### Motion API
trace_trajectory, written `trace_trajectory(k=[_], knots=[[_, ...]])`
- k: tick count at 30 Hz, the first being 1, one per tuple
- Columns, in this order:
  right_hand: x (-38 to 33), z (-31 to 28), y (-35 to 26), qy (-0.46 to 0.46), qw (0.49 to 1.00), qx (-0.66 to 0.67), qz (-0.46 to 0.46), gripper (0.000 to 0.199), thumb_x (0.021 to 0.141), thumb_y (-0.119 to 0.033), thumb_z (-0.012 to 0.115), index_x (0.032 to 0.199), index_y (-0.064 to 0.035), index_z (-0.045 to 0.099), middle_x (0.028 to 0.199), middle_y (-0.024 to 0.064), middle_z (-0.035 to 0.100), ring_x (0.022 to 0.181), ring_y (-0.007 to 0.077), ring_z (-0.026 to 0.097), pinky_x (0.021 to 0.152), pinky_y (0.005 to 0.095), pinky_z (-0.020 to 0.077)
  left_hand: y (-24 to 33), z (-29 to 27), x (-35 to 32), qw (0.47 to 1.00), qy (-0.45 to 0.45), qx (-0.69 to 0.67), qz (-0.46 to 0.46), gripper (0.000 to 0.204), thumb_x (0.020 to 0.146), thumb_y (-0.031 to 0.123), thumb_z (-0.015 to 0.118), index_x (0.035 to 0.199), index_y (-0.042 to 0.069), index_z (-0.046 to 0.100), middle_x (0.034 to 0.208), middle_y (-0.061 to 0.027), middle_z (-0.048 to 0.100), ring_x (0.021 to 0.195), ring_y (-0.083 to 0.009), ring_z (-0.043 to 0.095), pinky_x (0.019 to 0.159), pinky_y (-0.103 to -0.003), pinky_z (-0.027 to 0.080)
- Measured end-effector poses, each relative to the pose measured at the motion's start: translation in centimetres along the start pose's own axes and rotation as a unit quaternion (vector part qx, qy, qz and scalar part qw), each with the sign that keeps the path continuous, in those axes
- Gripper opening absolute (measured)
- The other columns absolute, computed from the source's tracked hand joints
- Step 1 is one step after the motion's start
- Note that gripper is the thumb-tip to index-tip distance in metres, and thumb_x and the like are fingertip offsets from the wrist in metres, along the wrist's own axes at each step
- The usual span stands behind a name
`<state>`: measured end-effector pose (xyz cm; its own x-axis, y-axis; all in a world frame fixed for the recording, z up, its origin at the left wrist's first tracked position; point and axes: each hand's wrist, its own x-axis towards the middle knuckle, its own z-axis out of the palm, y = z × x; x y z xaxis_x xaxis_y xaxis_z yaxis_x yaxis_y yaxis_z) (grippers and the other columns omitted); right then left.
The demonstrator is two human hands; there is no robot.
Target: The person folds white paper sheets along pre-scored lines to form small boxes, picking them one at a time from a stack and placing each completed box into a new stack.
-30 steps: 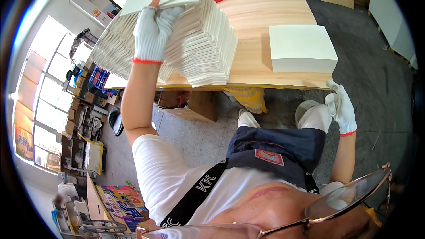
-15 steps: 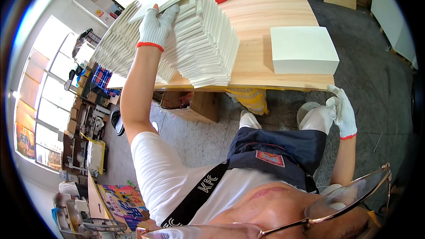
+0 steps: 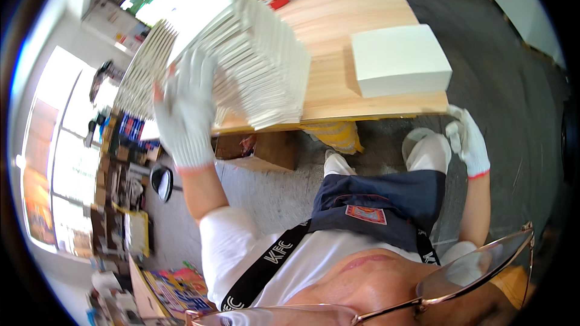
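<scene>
The left hand [image 3: 184, 111], in a white knitted glove with a red cuff, is raised in front of a tall, leaning stack of white flat sheets or thin booklets [image 3: 254, 66] that stands on the left part of a light wooden tabletop [image 3: 356, 18]. The gloved fingers are spread and extended, lying flat against the near face of the stack; they press on it rather than close round anything. The stack fans out, its upper layers tipping away toward the bright far side, and its lower edge rests at the front rim of the table.

The right hand [image 3: 468, 139], in a matching white glove with a red cuff, hangs low at the person's right side, just under the front right corner of the table and close to the right knee. Its fingers are loosely curled, and I cannot tell whether they hold anything.

To the right of the stack, apart from it, a squared block of white paper sheets [image 3: 399, 60] lies flat near the table's front edge. Under the table sit a brown cardboard box [image 3: 266, 151] and a yellow woven sack [image 3: 335, 136] on the grey concrete floor [image 3: 519, 72]. The person wears a white shirt, a dark apron with black straps and white trousers
</scene>
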<state>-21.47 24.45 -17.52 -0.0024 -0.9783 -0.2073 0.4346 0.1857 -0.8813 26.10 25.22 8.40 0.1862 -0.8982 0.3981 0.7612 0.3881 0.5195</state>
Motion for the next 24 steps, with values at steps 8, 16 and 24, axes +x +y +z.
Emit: trace_trajectory(k=[8,16,24], knots=[[9.5,1.8,-4.1,0.182,0.926,-0.301,-0.139,0.041,0.095,-0.048,0.054,0.115,-0.0141,0.064,0.092,0.0014,0.067,0.072,0.0099,0.057,0.067,0.0246,0.0450,-20.9,-1.4,0.1,0.671,-0.381,0.628,0.098,0.038,0.094,0.016,0.054,0.129,0.003,0.056,0.137,-0.0154,0.054,0.132,-0.0292,0.047,0.112,-0.039,0.034],[11.7,4.2,-5.9,0.181,0.650,-0.696,-0.245,0.059,0.086,-0.065,0.050,0.087,-0.0080,0.064,0.081,0.0155,0.066,0.080,0.0319,0.065,0.072,0.0423,0.0498,-38.9,-3.0,9.3,0.564,-0.469,0.680,-0.004,0.022,0.087,0.013,0.063,0.107,0.009,0.070,0.102,-0.0133,0.065,0.102,-0.0290,0.058,0.088,-0.037,0.046],[14.5,5.2,-8.5,0.090,0.686,-0.656,-0.300,0.049,0.095,-0.055,0.046,0.086,-0.0078,0.055,0.077,0.0154,0.060,0.077,0.0330,0.061,0.068,0.0426,0.0458,-41.4,-4.4,8.9,0.608,-0.481,0.632,0.021,0.022,0.087,0.007,0.062,0.108,0.006,0.069,0.100,-0.0140,0.067,0.095,-0.0283,0.063,0.084,-0.036,0.049]])
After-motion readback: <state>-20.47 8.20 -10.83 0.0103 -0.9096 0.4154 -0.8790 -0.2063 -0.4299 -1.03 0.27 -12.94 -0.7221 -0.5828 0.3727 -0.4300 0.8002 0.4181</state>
